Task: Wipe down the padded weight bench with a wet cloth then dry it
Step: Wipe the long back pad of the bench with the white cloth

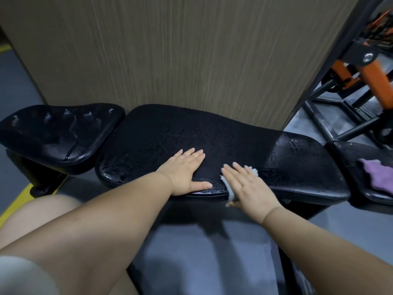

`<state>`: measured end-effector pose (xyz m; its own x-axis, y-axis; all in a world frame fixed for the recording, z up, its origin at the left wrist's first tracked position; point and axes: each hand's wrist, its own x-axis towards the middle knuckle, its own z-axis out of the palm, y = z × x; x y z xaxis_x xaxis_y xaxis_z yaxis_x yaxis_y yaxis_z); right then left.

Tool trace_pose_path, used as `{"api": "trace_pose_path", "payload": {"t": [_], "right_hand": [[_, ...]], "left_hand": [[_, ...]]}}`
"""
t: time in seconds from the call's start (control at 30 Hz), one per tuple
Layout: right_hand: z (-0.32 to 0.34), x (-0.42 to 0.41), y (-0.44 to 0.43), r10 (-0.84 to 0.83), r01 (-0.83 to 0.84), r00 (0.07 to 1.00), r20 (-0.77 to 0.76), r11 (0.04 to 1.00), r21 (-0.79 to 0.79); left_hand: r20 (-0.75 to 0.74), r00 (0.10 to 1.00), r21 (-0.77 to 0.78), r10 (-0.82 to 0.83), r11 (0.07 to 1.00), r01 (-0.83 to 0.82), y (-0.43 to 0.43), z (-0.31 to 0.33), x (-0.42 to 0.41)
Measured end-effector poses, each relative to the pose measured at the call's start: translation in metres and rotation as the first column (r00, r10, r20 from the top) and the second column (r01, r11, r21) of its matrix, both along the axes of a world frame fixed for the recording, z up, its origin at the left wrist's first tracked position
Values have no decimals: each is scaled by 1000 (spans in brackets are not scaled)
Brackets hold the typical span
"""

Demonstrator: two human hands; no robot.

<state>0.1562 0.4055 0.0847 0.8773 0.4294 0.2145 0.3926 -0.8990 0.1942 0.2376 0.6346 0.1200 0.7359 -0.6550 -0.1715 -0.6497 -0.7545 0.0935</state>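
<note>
View: head camera, looking down over both forearms.
Bench: the bench (212, 141) is lying across the picture from left to right, its long black pad backing onto a wood-grain panel (180, 50). Droplets are glinting at the pad's right end and along its near edge.
Left hand: the left hand (185, 171) is resting flat on the long pad by the near edge, palm down. Its fingers are lying straight and together, and its thumb is stretching out along the edge. It is grasping nothing.
Right hand: the right hand (248, 184) is lying flat just beside the left, with straight fingers pointing away from the person. It is pressing the cloth onto the pad, and no finger is curling round it.
Cloth: the cloth (230, 191), white, is sitting under the right hand at the pad's near edge. Only a strip by the thumb side and a tuft past the fingertips are showing.
Seat pad: a separate black seat pad (57, 137) is sitting just left of the long pad, with wet streaks shining on its top.
Purple cloth: a purple cloth (378, 175) is lying crumpled on another black pad (344, 154) at the far right, well apart from both hands.
Surroundings: an orange and black frame (376, 81) is standing at the upper right. Grey floor (12, 92) is showing at the left, with a yellow stripe (12, 207) running along it. A bare knee (42, 213) is showing at the lower left.
</note>
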Motion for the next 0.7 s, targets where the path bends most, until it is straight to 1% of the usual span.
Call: {"api": "trace_pose_path", "payload": {"t": [0.1, 0.2, 0.33, 0.4, 0.5, 0.6, 0.7], "right_hand": [[-4, 1, 18, 41, -41, 999, 17, 999, 15], [-8, 1, 12, 70, -71, 997, 36, 996, 44], [-8, 1, 2, 74, -75, 997, 22, 993, 95], [-5, -2, -14, 23, -24, 1000, 4, 996, 86], [1, -13, -62, -128, 129, 992, -18, 989, 70], [7, -29, -107, -281, 282, 959, -20, 958, 44], [3, -35, -118, -362, 362, 932, -15, 931, 44]], "left_hand": [[1, 1000, -9, -13, 1000, 13, -9, 0, 1], [16, 1000, 2, -20, 1000, 20, -11, -1, 1], [10, 1000, 37, -16, 999, 16, -14, 3, 1], [5, 1000, 48, -14, 999, 14, -16, 4, -1], [9, 1000, 28, -27, 999, 26, -18, 3, -3], [25, 999, 16, -31, 999, 30, -17, 2, -2], [38, 999, 25, -32, 999, 31, -16, 1, 0]]}}
